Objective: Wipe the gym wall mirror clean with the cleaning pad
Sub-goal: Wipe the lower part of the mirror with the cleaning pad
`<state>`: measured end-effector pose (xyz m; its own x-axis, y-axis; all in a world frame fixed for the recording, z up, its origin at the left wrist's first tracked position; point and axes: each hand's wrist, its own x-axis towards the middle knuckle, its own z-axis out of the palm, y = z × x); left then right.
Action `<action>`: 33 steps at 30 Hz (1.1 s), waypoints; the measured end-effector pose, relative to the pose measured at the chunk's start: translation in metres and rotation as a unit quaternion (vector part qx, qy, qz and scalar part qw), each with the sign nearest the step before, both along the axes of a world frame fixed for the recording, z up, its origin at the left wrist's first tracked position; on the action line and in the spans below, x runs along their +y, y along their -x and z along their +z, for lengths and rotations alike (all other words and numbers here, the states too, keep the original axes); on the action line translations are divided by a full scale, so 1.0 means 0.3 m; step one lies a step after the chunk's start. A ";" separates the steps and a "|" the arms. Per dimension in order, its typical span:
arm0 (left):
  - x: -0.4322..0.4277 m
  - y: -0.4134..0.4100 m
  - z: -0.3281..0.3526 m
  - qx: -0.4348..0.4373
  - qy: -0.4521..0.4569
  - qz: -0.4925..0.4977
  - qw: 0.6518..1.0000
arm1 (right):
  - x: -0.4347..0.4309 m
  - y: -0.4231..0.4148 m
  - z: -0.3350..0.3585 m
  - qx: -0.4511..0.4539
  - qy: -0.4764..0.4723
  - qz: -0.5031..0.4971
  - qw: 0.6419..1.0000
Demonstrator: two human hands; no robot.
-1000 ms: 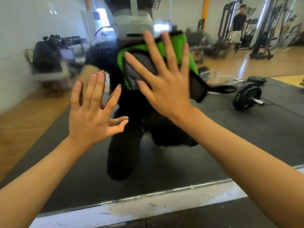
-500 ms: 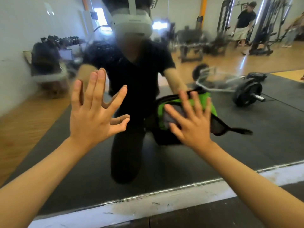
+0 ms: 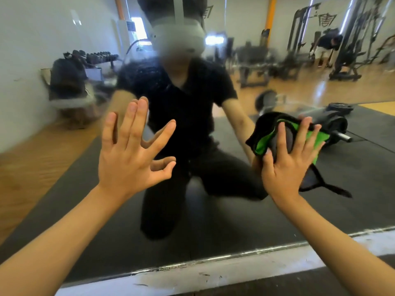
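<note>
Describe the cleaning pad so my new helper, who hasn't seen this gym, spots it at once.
Start at the big wall mirror. On its right side, the right hand presses the cleaning pad flat to the glass. It is the only bright green thing, edged in black with a grey centre.

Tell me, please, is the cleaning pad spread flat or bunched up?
Bunched: the cleaning pad is crumpled under the right hand's straight fingers, one black corner hanging loose.
</note>
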<state>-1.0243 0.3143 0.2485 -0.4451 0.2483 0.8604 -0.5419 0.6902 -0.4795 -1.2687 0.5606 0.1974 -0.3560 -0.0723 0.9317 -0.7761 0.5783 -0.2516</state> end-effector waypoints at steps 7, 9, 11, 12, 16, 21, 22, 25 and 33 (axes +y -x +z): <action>0.006 -0.001 0.004 0.000 0.011 0.003 1.000 | -0.197 -0.250 -0.169 0.145 -0.158 0.095 0.972; 0.006 -0.005 0.008 0.002 0.010 0.005 1.000 | -0.087 -0.157 -0.281 0.158 -0.200 0.102 0.962; 0.009 -0.005 0.005 0.001 0.005 0.006 1.000 | 0.035 -0.045 -0.355 0.098 -0.181 0.071 0.976; 0.010 -0.004 0.005 0.000 0.004 0.006 1.000 | 0.075 -0.002 -0.362 0.042 -0.142 0.052 0.988; 0.011 -0.005 0.010 -0.006 0.003 0.017 1.000 | -0.060 -0.094 -0.248 -0.090 0.010 0.016 0.996; 0.014 -0.009 0.005 -0.022 0.000 0.015 1.000 | -0.238 -0.261 -0.294 0.200 -0.211 0.081 0.953; 0.011 -0.010 0.007 -0.019 0.000 0.016 1.000 | -0.203 -0.210 -0.319 0.225 -0.225 0.082 0.944; 0.012 -0.004 0.009 -0.012 -0.002 0.016 1.000 | -0.017 -0.028 -0.429 0.231 -0.235 0.064 0.942; 0.014 -0.005 0.005 -0.002 0.001 0.007 1.000 | -0.172 -0.179 -0.229 0.178 -0.157 0.063 0.969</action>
<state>-1.0227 0.3184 0.2500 -0.4520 0.2436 0.8581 -0.5499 0.6814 -0.4831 -1.2151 0.5089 0.1286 0.0144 -0.3951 0.9185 -0.8510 0.4775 0.2188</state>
